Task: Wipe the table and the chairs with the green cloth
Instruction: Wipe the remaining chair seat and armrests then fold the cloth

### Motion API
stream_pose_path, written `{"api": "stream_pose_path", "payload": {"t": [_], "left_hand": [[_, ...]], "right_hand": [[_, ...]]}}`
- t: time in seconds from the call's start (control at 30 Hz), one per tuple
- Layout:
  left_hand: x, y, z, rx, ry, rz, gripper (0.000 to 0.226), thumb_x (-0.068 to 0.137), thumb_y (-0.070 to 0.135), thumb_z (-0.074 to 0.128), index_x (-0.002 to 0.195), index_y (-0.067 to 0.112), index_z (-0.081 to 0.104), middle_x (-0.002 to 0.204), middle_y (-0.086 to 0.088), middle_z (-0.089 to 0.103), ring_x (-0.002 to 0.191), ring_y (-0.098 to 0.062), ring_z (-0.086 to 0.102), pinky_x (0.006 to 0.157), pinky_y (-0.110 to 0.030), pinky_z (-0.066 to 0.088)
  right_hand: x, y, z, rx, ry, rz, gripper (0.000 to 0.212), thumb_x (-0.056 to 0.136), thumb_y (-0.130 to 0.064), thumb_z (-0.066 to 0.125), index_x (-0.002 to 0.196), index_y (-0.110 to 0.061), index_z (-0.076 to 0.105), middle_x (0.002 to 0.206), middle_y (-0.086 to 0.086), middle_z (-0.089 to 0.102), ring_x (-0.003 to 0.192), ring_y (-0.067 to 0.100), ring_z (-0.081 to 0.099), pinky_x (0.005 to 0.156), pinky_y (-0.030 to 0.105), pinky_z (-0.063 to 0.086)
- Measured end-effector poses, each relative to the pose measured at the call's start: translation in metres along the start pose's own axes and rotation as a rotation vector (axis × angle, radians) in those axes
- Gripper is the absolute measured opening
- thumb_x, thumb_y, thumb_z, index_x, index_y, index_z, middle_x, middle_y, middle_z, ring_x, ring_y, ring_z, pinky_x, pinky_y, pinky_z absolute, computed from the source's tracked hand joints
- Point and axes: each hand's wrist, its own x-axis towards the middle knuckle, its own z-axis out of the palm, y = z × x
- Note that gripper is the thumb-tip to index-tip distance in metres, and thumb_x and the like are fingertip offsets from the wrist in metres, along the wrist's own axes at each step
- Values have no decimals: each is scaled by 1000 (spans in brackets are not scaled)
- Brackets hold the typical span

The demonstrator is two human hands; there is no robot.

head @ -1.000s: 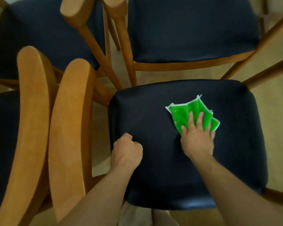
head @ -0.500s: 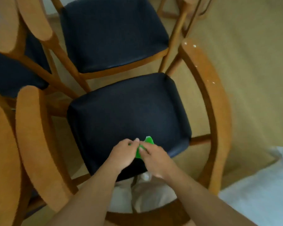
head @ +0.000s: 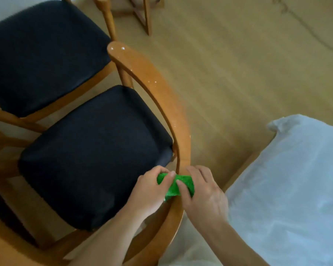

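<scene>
Hands: left hand (head: 152, 191) and right hand (head: 202, 191) meet over the curved back rail (head: 154, 89) of the nearest chair, both pinched closed on the cloth (head: 178, 184).
Cloth: small, bright green, bunched into a wad between the two sets of fingers, resting on or just above the rail near its lower end; which of the two cannot be told.
Progress: judged as mid-task. The cloth sits at the rail, so the wooden back looks like the part in hand. Pale specks dot the upper rail, which suggests it is not yet wiped.
Left to do: likely the rest of this rail, the second chair (head: 44, 52) behind it, and the table, which is not in view. Whether either seat is already clean cannot be told.
Seat: near seat (head: 92, 152) is a black padded square with rounded corners, matte, faintly grained like leatherette.
Frame: warm honey-coloured wood, smooth and glossy, the rail a broad bent arc.
Floor: pale wood-grain floor (head: 238, 64), bare.
Right edge: white, soft, crinkled fabric (head: 288, 189), perhaps bedding.
</scene>
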Motion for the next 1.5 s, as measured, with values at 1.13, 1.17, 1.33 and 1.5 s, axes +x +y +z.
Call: {"api": "stream_pose_path", "payload": {"t": [1.13,1.17,1.33,1.5], "left_hand": [[120,88,-56,83,-15,-96,90,96,18,51,152,27,-17,158,12,-24,135,-20,40,104,-35,43],[127,89,-62,46,-8,-107,89,96,19,50,152,28,-18,158,13,-23,135,-20,40,105,-35,43],[160,99,-89,-37,1,-165,86,94,16,47,153,25,-15,160,9,-18,137,-23,37,106,-38,41],[191,118,-130,-88,162,-237,77,98,17,44,154,15,-9,161,1,-15,144,-20,23,112,-36,34]], "right_hand": [[299,-58,47,-70,-245,-180,68,100,-47,34,153,-18,4,159,13,12,146,31,11,115,46,21],[309,-63,49,-82,-255,-221,69,99,-48,34,153,-18,4,159,13,12,146,32,12,114,46,22],[353,-85,52,-64,-362,-409,72,98,-49,35,154,-15,4,160,10,13,147,27,14,116,42,23],[415,-130,65,-12,-493,-581,70,101,-43,38,154,-17,0,161,7,11,147,27,12,118,41,20]]}}
